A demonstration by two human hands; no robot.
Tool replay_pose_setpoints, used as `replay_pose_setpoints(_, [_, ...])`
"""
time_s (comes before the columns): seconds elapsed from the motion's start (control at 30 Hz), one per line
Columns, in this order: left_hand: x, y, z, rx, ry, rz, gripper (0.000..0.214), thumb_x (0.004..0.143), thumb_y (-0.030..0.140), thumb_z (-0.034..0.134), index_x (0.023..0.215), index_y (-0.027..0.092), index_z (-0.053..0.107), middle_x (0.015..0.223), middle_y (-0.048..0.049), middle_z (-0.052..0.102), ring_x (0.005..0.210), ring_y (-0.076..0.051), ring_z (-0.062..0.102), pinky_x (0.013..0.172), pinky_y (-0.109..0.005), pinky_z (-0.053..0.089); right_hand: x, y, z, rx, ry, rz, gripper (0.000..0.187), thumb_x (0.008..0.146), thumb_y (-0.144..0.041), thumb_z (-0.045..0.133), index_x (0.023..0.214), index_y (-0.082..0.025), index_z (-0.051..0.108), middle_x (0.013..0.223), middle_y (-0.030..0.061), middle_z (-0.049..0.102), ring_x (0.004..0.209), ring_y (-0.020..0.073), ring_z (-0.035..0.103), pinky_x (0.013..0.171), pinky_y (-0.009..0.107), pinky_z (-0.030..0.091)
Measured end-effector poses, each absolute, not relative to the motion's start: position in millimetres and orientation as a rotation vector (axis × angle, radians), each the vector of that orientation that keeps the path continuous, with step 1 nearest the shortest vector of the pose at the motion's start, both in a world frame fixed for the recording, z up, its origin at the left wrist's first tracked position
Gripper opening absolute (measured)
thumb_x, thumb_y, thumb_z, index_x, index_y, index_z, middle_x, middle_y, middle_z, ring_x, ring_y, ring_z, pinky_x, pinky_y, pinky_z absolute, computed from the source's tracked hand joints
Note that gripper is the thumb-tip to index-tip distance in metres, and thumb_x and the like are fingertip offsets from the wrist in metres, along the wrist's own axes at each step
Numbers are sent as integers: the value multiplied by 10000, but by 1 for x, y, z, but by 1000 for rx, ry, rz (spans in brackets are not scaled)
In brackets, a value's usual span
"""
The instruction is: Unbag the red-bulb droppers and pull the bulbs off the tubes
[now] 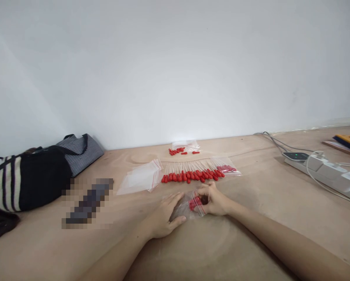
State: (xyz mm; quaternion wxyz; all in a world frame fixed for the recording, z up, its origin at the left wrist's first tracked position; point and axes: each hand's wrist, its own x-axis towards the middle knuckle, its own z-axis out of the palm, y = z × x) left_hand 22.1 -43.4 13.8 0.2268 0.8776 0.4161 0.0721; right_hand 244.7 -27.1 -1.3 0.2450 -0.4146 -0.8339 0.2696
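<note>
A small clear zip bag (181, 208) lies flat on the table in front of me, with red pieces (194, 203) showing inside near its opening. My left hand (166, 216) rests on the left part of the bag, its fingers stretched out and its thumb apart. At the bag's zip end, my right hand (214, 200) is closed, thumb and fingers pinching the edge; part of the bag hides behind it. Just beyond, a row of red bulb-shaped pieces (189, 176) lies side by side, pale thin sticks pointing away. A filled zip bag (229, 168) adjoins the row's right end.
Flat zip bags (141, 176) lie left of the row. Loose red pieces (177, 150) and another clear bag (184, 144) sit near the wall. A black bag (46, 177) and a pixelated dark object (89, 201) are left; a white power strip (327, 171) with cables is right.
</note>
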Motion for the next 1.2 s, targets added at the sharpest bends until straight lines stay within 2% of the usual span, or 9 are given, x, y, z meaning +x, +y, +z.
replay_pose_setpoints(0.1, [20, -42, 11, 2417, 1133, 237, 624, 801, 451, 444, 1333, 196, 243, 1382, -92, 302, 1257, -264, 269, 1022, -463, 244, 258, -22, -3, -1109, -2159, 1048, 230, 645, -373, 634, 718, -159, 593, 602, -36, 536, 595, 97, 477, 695, 299, 379])
replay_pose_setpoints(0.17, [18, -40, 9, 2418, 1117, 251, 628, 797, 455, 449, 1335, 205, 242, 1388, -89, 291, 1262, -270, 257, 1023, -468, 238, 269, -20, -4, -1090, -2054, 1242, 211, 649, -331, 628, 736, -150, 560, 616, -36, 526, 560, 83, 465, 593, 245, 394])
replay_pose_setpoints(0.27, [17, -39, 7, 2416, 1109, 241, 635, 793, 450, 457, 1337, 205, 240, 1393, -91, 278, 1266, -274, 249, 1025, -471, 235, 281, -19, -6, -1070, -1964, 1369, 206, 650, -262, 624, 793, -152, 526, 685, -24, 543, 613, 88, 499, 593, 232, 416])
replay_pose_setpoints(0.43, [16, -38, 7, 2406, 1126, 211, 646, 796, 447, 450, 1344, 193, 223, 1400, -96, 262, 1274, -268, 232, 1031, -469, 226, 277, -24, -4, -1018, -2050, 1232, 365, 582, -263, 689, 891, -159, 524, 835, 5, 572, 752, 120, 538, 686, 266, 445])
replay_pose_setpoints(0.6, [14, -36, 3, 2405, 1110, 247, 648, 793, 463, 454, 1347, 225, 217, 1398, -78, 271, 1271, -272, 238, 1022, -475, 238, 280, -23, 1, -1141, -2198, 972, 214, 610, -308, 666, 717, -158, 557, 624, -44, 524, 591, 95, 485, 558, 229, 407])
replay_pose_setpoints(0.67, [14, -36, 4, 2408, 1107, 243, 645, 793, 463, 455, 1346, 228, 220, 1397, -78, 273, 1269, -271, 242, 1023, -473, 236, 287, -20, 2, -1152, -2155, 1029, 215, 630, -328, 652, 746, -159, 589, 620, -37, 546, 578, 93, 490, 547, 223, 403])
replay_pose_setpoints(0.83, [15, -39, 11, 2390, 1131, 230, 633, 795, 467, 451, 1337, 214, 245, 1390, -93, 286, 1262, -269, 258, 1019, -471, 243, 300, -14, -1, -1191, -1775, 1381, 441, 625, -412, 652, 992, -172, 603, 635, -14, 612, 533, 97, 540, 495, 221, 438])
replay_pose_setpoints(1.0, [14, -41, 14, 2392, 1142, 215, 628, 794, 461, 455, 1337, 227, 243, 1385, -84, 297, 1259, -265, 267, 1019, -464, 250, 314, -9, 3, -1220, -1626, 1434, 407, 544, -371, 718, 869, -137, 642, 611, -7, 618, 469, 89, 548, 446, 215, 446])
replay_pose_setpoints(1.2, [12, -42, 17, 2392, 1133, 209, 608, 796, 438, 463, 1328, 220, 263, 1387, -73, 296, 1265, -250, 259, 1029, -439, 248, 351, 1, 14, -1258, -1367, 1227, 374, 544, -342, 723, 855, -146, 651, 604, 0, 623, 445, 73, 510, 426, 206, 417])
